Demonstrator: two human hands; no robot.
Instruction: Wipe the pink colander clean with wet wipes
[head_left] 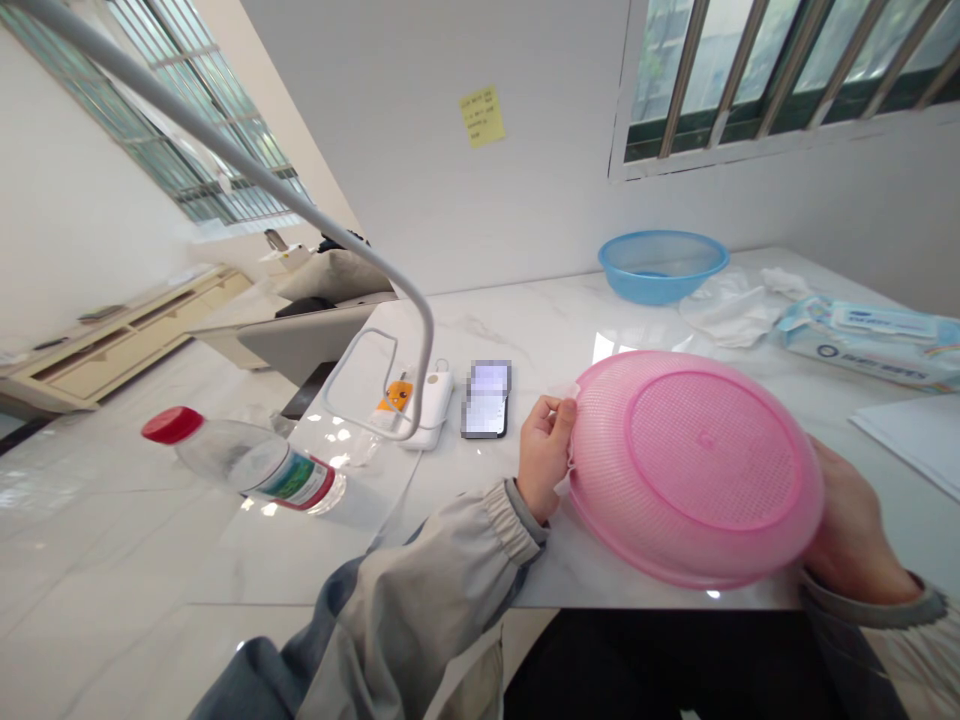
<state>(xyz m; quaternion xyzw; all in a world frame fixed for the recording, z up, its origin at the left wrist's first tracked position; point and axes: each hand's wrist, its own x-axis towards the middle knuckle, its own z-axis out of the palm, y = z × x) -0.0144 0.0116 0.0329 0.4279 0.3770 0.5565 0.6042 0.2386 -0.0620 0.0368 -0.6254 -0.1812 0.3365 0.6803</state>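
A pink mesh colander (pixel 705 465) is tilted up over the front of the table, with its round base facing me. My left hand (pixel 546 450) is closed at the colander's left rim, thumb on top. Something thin and whitish shows by those fingers, too small to make out for certain. Around the right side of the colander curls my right hand (pixel 855 525), its fingers hidden behind the mesh. Left of my left hand a phone (pixel 486 400) lies on the table with its screen lit.
A blue basin (pixel 664 270) stands by the wall, with crumpled white tissues (pixel 739 310) beside it. A wet-wipe pack (pixel 874 340) and white paper (pixel 915 430) lie right. On the left are a red-capped bottle (pixel 247 465), a white power bank (pixel 431 410) and a bent white stand arm (pixel 300 205).
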